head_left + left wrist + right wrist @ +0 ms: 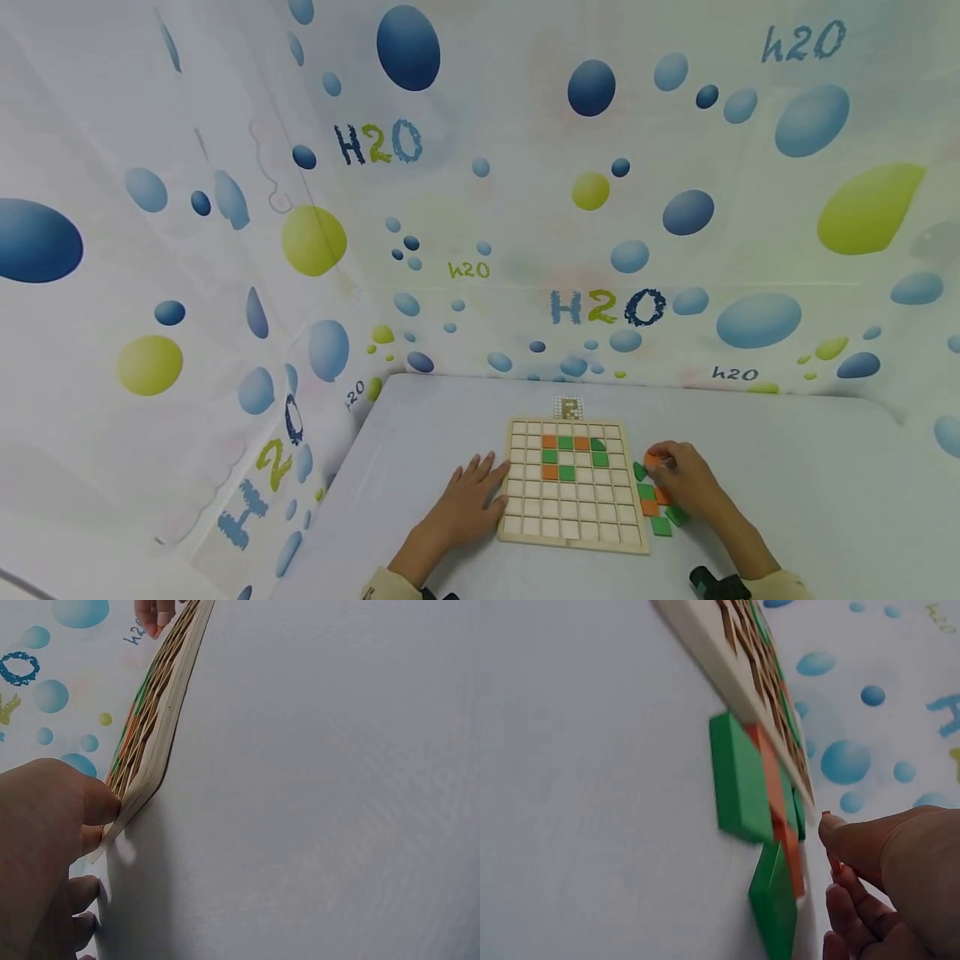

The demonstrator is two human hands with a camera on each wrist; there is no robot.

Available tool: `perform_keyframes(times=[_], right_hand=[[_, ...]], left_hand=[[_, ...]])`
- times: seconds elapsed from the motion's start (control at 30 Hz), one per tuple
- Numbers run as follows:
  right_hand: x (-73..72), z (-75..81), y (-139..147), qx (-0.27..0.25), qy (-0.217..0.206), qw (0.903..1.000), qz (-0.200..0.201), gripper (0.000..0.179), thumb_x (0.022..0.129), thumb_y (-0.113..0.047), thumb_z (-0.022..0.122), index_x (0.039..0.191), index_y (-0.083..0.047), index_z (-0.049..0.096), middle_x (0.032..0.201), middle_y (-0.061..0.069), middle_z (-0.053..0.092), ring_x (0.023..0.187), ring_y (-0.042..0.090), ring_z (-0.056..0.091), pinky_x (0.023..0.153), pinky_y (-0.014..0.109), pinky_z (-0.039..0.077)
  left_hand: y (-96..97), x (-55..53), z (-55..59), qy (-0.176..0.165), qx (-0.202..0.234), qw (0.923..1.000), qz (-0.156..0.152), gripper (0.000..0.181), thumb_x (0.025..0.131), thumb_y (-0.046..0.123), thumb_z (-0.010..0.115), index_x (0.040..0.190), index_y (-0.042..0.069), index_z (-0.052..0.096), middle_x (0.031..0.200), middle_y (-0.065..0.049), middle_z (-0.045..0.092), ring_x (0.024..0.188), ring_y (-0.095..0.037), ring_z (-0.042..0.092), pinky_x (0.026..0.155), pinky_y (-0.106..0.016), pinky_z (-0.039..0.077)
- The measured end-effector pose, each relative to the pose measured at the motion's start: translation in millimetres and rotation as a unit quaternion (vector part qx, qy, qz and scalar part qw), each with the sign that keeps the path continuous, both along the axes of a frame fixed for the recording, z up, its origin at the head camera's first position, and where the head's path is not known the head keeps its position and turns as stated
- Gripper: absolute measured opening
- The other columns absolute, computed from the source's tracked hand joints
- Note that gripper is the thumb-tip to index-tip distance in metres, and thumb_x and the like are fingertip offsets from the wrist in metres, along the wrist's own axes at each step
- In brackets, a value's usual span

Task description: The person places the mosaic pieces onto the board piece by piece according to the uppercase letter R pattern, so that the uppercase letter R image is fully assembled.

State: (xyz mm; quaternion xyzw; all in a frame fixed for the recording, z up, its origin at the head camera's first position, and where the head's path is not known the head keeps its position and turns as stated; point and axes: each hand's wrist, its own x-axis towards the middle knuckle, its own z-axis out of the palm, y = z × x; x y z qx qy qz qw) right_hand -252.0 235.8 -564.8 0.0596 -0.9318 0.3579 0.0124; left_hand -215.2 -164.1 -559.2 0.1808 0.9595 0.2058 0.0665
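Note:
A wooden grid board [570, 543] lies on the table with orange tiles [550, 472] and green tiles [567, 473] in its upper cells. One green piece [597, 444] there has a rounded corner. Along the board's left edge rests my left hand [467, 507], fingers extended; the left wrist view shows its thumb and fingers touching the board's corner [139, 796]. Right of the board, my right hand [688, 479] pinches an orange tile [651, 459] between thumb and fingers. In the right wrist view this tile [832, 859] shows edge-on, its outline mostly hidden.
Loose green tiles [662, 526] and orange tiles [649, 507] lie beside the board's right edge, under and near my right hand. A small printed pattern card [568, 407] sits behind the board. A white sheet with blue and green dots [592, 192] hangs behind the table.

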Motion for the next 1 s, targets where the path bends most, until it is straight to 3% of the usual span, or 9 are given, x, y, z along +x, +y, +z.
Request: perform_keyframes(times=[0.3,0.5,0.8,1.0], right_hand=[[3.0,14.5,-43.4,-0.012,0.017,0.999,0.039,0.026,0.1,-0.008,0.067,0.125,0.0,0.067,0.121,0.017,0.061,0.106,0.028,0.062,0.09,0.05,0.056],[4.5,8.3,-70.4,-0.014,0.034,0.9976,0.059,0.022,0.097,-0.009,0.075,0.117,-0.004,0.07,0.113,0.009,0.063,0.099,0.021,0.062,0.084,0.045,0.056],[12.6,2.3,-95.7,0.031,0.115,0.9893,0.084,0.01,0.094,-0.011,0.079,0.097,-0.017,0.071,0.099,-0.001,0.063,0.09,0.02,0.059,0.069,0.036,0.043],[13.1,1.6,-101.4,0.029,0.103,0.9907,0.084,0.013,0.092,-0.009,0.08,0.096,-0.018,0.073,0.101,-0.001,0.065,0.095,0.022,0.061,0.073,0.038,0.045]], left_hand=[[-1.2,-1.0,-0.7,0.007,0.001,1.0,-0.004,0.06,0.109,0.043,0.049,0.164,0.023,0.041,0.173,-0.012,0.031,0.16,-0.039,0.025,0.127,-0.066,0.021],[-1.6,-0.7,-1.6,0.005,0.001,1.0,-0.005,0.06,0.109,0.043,0.049,0.164,0.024,0.04,0.173,-0.012,0.03,0.161,-0.039,0.024,0.127,-0.066,0.021],[-1.4,-0.1,-2.7,0.004,0.0,1.0,-0.002,0.06,0.109,0.043,0.049,0.165,0.024,0.04,0.173,-0.01,0.029,0.161,-0.037,0.024,0.128,-0.064,0.02],[-1.9,1.0,-1.5,0.004,0.003,1.0,-0.002,0.06,0.109,0.043,0.05,0.165,0.024,0.04,0.173,-0.011,0.03,0.161,-0.038,0.024,0.128,-0.065,0.02]])
